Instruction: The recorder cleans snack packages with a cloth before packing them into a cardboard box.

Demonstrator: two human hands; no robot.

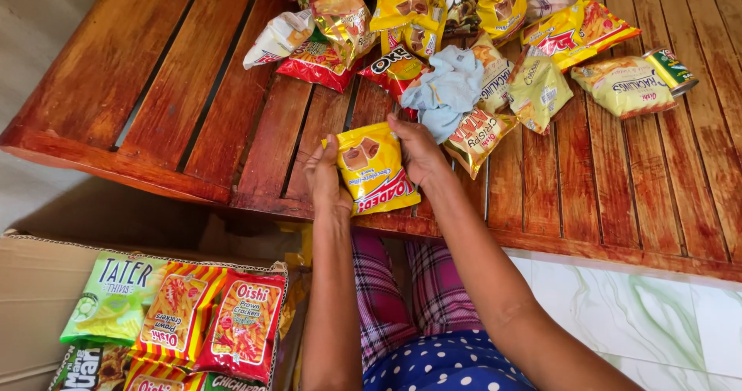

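Both my hands grip a yellow snack packet (pixel 373 168) with red lettering, held just above the near edge of a slatted wooden table (pixel 193 105). My left hand (pixel 326 181) clasps its left side and my right hand (pixel 417 151) holds its upper right corner. Beyond the packet lies a light blue cloth (pixel 446 90) among a heap of snack packets (pixel 433 20) spread along the table's far side.
A cardboard box (pixel 35 283) at lower left holds several packets, green, orange-striped and red (pixel 243 321). A small tin can (pixel 671 70) lies at the table's right. Pale tiled floor (pixel 641 314) shows at lower right. My lap is below the table edge.
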